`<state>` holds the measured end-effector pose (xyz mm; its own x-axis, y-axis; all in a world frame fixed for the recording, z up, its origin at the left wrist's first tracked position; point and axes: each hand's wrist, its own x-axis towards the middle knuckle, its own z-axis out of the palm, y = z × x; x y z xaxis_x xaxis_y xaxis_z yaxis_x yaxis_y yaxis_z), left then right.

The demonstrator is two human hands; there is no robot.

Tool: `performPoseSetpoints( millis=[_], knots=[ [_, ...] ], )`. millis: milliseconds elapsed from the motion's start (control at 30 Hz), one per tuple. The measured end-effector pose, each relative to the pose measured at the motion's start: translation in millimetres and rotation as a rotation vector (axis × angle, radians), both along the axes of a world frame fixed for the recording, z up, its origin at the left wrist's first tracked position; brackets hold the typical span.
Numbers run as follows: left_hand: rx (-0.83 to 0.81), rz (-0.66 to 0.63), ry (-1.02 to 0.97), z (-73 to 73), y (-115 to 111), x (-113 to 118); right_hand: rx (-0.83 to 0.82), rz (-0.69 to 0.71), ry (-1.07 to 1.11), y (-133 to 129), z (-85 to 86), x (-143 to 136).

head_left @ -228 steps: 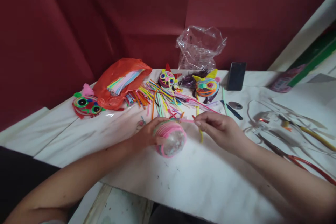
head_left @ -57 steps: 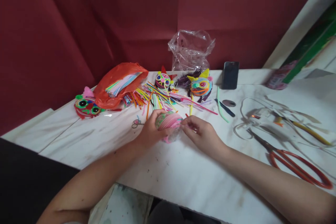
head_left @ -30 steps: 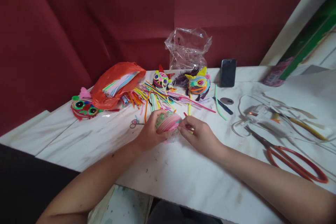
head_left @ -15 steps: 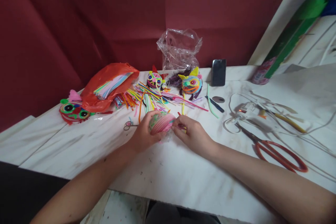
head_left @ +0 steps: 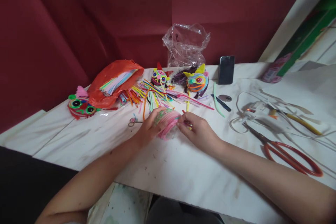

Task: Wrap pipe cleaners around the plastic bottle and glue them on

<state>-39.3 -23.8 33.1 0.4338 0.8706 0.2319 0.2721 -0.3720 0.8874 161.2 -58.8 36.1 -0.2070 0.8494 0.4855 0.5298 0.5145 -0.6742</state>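
A round ball (head_left: 169,126) wound with pink fuzzy strands, with green patches at its upper left, is held above the marbled tabletop. My left hand (head_left: 151,126) wraps around its left side, fingers over the top. At the ball's right edge, my right hand (head_left: 195,129) has its thumb and forefinger pinched together. Whatever lies between those fingertips is too small to make out. Behind the ball lies a loose heap of coloured pipe cleaners (head_left: 154,99). Small scissors (head_left: 133,122) rest just left of my left hand.
Three decorated animal heads stand behind: a red one (head_left: 81,106), a pink one (head_left: 159,77) and a blue-yellow one (head_left: 196,81). A red bag (head_left: 105,77) holds more pipe cleaners. A phone (head_left: 226,70), white glue gun (head_left: 256,110) and large red-handled scissors (head_left: 288,154) are rightward.
The whole view has shifted, so things appear farther right. The ball has turned a little, showing more pink strands at its front. Both hands stay on it.
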Motion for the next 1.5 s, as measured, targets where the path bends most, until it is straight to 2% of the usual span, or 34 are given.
performPoseSetpoints(
  millis=[200,500,867,1233,1333,1500],
  knots=[
    [0.052,0.085,0.026,1.2,-0.9,2.6,0.024,0.005,0.021,0.3,-0.4,-0.7],
    [0.031,0.139,-0.058,-8.9,1.9,1.1,-0.014,0.016,0.094,6.5,-3.9,2.0],
    [0.031,0.089,-0.023,-0.9,0.9,2.3,0.038,0.005,0.042,5.1,-3.6,1.4],
    [0.043,0.056,0.054,-1.6,6.0,-2.0,0.036,0.005,0.029,3.3,-2.2,0.3],
    [0.023,0.054,0.036,-1.6,5.5,-2.4,0.029,0.0,0.029,3.6,-2.7,0.6],
    [-0.062,-0.023,-0.066,-1.4,6.4,-3.3,0.018,-0.009,0.035,3.9,-3.0,1.4]
  ],
)
